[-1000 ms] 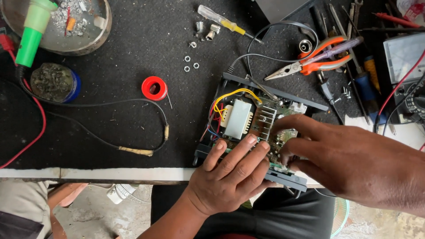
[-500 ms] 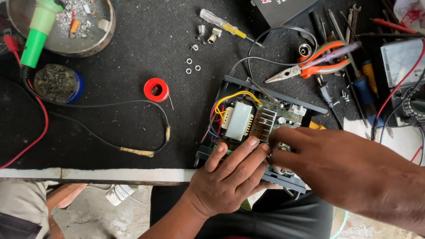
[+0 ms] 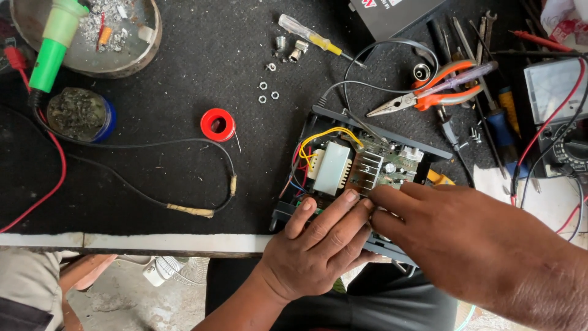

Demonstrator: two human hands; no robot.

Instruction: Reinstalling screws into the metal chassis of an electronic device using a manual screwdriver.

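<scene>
Head view: circuit board (image 3: 367, 168) under both hands (image 3: 343, 245).

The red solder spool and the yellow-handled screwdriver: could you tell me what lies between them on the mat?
In the head view, small loose nuts lie between the red solder spool and the yellow-handled screwdriver.

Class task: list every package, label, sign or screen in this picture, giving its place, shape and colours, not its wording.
Black box: top edge, a white label strip with red marks.
Meter: right edge, a pale grey rectangular window above a dark body.
Wrapper: top right corner, crumpled white with red print.
</scene>
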